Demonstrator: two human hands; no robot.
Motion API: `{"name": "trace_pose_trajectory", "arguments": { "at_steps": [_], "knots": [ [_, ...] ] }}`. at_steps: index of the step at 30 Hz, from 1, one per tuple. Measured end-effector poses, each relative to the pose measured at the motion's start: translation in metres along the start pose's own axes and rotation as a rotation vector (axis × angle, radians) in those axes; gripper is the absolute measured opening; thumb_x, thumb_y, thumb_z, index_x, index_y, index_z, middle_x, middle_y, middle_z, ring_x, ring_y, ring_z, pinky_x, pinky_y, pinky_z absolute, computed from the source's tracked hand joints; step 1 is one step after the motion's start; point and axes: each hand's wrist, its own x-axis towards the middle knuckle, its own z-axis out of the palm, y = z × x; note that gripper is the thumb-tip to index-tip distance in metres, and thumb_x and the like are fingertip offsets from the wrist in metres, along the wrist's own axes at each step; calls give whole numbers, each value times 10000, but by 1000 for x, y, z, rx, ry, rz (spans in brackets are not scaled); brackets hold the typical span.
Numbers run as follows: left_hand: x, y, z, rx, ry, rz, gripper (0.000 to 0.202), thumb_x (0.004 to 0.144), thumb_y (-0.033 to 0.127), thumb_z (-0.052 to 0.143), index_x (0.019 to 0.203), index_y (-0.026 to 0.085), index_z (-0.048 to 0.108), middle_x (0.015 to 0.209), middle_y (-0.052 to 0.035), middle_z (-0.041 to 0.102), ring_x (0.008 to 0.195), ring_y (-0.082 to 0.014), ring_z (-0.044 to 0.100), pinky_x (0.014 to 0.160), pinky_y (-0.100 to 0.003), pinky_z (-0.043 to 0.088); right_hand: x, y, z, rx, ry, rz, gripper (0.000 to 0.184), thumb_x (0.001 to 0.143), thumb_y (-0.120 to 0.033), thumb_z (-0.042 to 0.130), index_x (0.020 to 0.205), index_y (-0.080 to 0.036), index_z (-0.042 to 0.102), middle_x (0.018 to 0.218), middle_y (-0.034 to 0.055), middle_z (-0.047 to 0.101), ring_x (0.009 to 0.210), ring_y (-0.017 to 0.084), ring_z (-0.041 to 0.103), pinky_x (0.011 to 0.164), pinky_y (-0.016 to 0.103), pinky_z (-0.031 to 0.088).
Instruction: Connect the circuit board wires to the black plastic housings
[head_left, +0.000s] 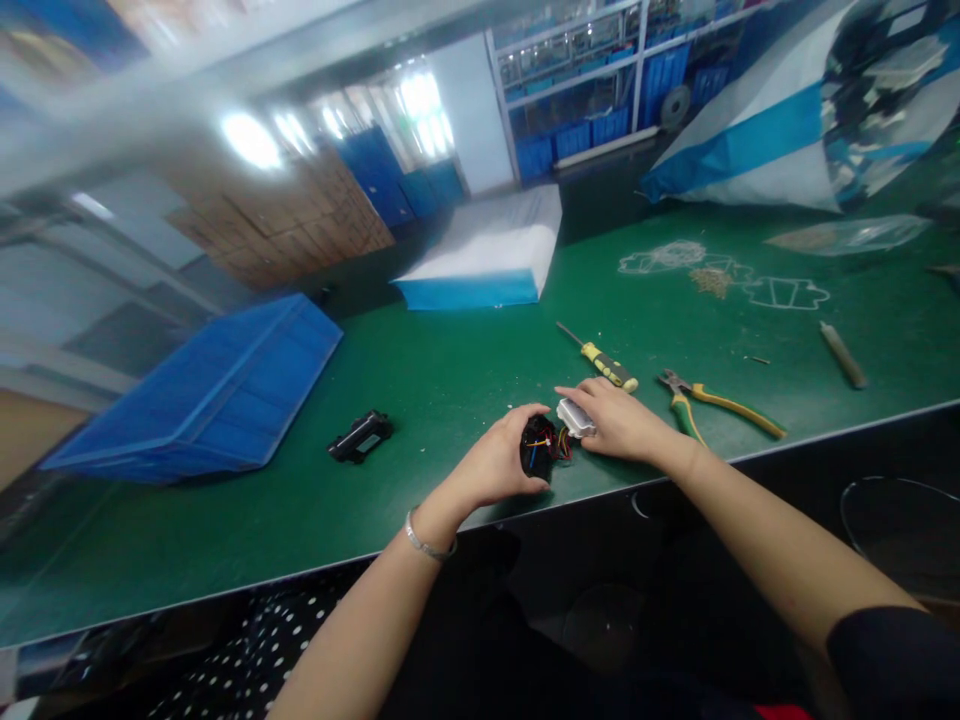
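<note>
My left hand (504, 455) is closed around a black housing (535, 447) with thin coloured wires inside, low over the front of the green bench. Just to its right, my right hand (616, 418) grips a small silver-grey block (574, 417). Red, yellow and black wires (562, 444) run between the housing and the block. Beyond the right hand lies a yellow-and-black screwdriver (606, 364). Diagonal pliers (712, 402) with green and yellow handles rest to the right of it. A separate black module (361, 436) sits on the bench to the left.
A blue bin (217, 390) stands at the left. Farther back is a white-and-blue sack (480, 250), with another open sack (780, 130) at the right. Thin white frames (787, 293), a pile of small screws (711, 282) and a marker-like stick (843, 355) lie on the green bench (450, 370).
</note>
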Motion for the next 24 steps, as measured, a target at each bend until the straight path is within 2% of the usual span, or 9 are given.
{"name": "trace_pose_trajectory", "arguments": {
  "at_steps": [3, 5, 7, 9, 12, 15, 19, 22, 24],
  "knots": [
    [-2, -9, -10, -7, 35, -59, 827, 549, 238, 802, 1280, 225, 414, 1307, -87, 482, 1184, -267, 498, 1051, -418, 393, -19, 9, -7, 304, 125, 200, 640, 673, -169, 579, 1310, -164, 516, 1173, 109, 601, 1032, 263, 564, 933, 378, 431],
    [-4, -15, -17, -17, 59, -103, 752, 570, 260, 793, 1232, 221, 440, 1268, -72, 504, 1146, -250, 521, 1029, -398, 408, -37, 15, -14, 661, 205, 375, 583, 693, -199, 566, 1275, -182, 531, 1121, 84, 636, 922, 240, 613, 822, 365, 489],
    [-5, -18, -24, -26, 83, -131, 695, 581, 281, 789, 1186, 219, 453, 1243, -57, 514, 1114, -235, 537, 1013, -383, 416, -55, 18, -21, 1038, 279, 510, 541, 705, -232, 561, 1243, -180, 544, 1105, 80, 653, 895, 241, 635, 766, 358, 514],
    [-6, -20, -29, -29, 96, -143, 668, 588, 297, 789, 1160, 221, 452, 1247, -47, 508, 1102, -226, 541, 1001, -372, 420, -70, 17, -26, 1340, 317, 575, 520, 706, -238, 553, 1222, -177, 557, 1135, 84, 651, 947, 259, 638, 786, 377, 524],
    [-7, -20, -36, -13, 132, -139, 648, 610, 298, 780, 1155, 226, 438, 1261, -42, 492, 1116, -217, 531, 990, -354, 421, -82, 8, -29, 1622, 276, 565, 482, 717, -221, 510, 1193, -189, 587, 1187, 82, 637, 1036, 285, 618, 851, 449, 515],
    [-7, -20, -41, 25, 223, -117, 624, 631, 288, 766, 1151, 225, 426, 1278, -44, 473, 1171, -216, 497, 1030, -353, 384, -86, -3, -30, 1747, 189, 526, 464, 732, -234, 467, 1170, -178, 611, 1179, 94, 643, 1057, 302, 611, 858, 492, 510],
    [-9, -22, -44, 36, 308, -105, 618, 647, 278, 753, 1160, 219, 414, 1319, -60, 443, 1223, -223, 465, 1085, -374, 327, -87, -18, -33, 1786, 42, 508, 449, 745, -290, 453, 1127, -140, 637, 1074, 133, 680, 978, 329, 640, 798, 514, 526],
    [-12, -24, -43, -6, 284, -100, 648, 640, 274, 762, 1185, 225, 415, 1335, -59, 439, 1256, -230, 436, 1095, -379, 318, -85, -23, -35, 1748, 30, 495, 440, 766, -311, 461, 1133, -136, 628, 1079, 146, 676, 995, 338, 633, 835, 534, 507],
    [-14, -26, -41, -50, 240, -106, 692, 625, 274, 774, 1212, 229, 410, 1341, -60, 440, 1251, -233, 442, 1090, -381, 331, -82, -23, -33, 1631, 51, 516, 455, 771, -298, 502, 1194, -154, 589, 1137, 135, 658, 1043, 325, 617, 893, 510, 485]
  ]
}}
